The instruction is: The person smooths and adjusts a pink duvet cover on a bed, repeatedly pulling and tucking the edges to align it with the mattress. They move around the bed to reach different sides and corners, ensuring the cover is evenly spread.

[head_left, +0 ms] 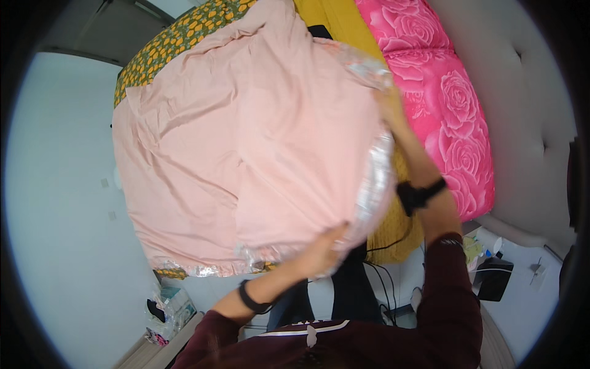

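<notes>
A wide, light pink cloth [246, 135] with a shiny silver trim is spread over the bed, creased on its left half. My left hand [322, 251] is closed on its near edge, at the silver trim toward the right. My right hand [387, 101], slightly smeared by motion, grips the cloth's right edge farther up. Between my hands the trimmed edge bows outward and looks lifted. My fingertips are partly hidden by the fabric.
Under the cloth lie a green and yellow patterned bedspread [150, 58] and a mustard blanket [390, 243]. Pink rose-print bedding [458, 123] lies along the grey padded headboard [516, 104]. Black cables [386, 280] hang by my legs. A plastic bag [175, 307] stands lower left.
</notes>
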`<state>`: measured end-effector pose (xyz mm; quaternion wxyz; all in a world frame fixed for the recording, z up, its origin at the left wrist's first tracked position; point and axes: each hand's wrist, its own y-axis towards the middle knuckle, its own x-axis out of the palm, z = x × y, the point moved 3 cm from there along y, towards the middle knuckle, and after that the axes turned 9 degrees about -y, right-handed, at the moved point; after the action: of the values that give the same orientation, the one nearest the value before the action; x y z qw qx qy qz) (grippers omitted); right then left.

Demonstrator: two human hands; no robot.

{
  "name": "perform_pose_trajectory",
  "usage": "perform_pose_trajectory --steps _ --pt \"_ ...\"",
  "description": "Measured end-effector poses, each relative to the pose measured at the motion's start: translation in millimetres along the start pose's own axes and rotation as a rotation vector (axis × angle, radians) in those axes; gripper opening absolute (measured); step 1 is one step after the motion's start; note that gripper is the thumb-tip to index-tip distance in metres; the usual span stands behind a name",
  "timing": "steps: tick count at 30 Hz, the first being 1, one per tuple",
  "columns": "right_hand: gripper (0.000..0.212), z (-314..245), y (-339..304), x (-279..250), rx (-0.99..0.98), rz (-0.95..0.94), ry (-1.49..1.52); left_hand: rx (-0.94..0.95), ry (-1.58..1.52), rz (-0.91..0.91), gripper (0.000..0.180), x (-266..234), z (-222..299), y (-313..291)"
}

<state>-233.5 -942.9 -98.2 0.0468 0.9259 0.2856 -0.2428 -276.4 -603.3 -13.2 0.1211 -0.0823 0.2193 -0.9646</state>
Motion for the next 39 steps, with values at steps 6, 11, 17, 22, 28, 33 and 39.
perform_pose_trajectory --steps 6,11,17,22,28,33,39 --pt "0.024 95 -30 -193 -0.002 0.196 -0.657 -0.119 -0.059 -0.441 0.035 200 -11 79" --pt "0.026 211 -78 -227 0.389 0.108 -0.635 0.076 0.347 -0.512 0.025 218 -85 99" --pt "0.032 187 -98 -161 0.243 0.267 -0.150 -0.052 0.087 -0.042 0.025 80 -93 145" --pt "0.031 66 -152 -89 -0.449 -0.062 -0.421 -0.132 0.051 0.338 0.064 -11 -18 215" --pt "0.028 -4 -223 -42 -0.426 -0.459 -0.461 -0.083 0.940 0.346 0.074 -6 11 250" --pt "0.028 -17 -258 -32 -0.447 -0.462 -0.425 -0.219 1.227 0.363 0.057 -57 -6 274" --pt "0.035 -21 -299 -1 -0.553 -0.482 -0.451 -0.167 1.301 0.413 0.014 -111 -15 262"
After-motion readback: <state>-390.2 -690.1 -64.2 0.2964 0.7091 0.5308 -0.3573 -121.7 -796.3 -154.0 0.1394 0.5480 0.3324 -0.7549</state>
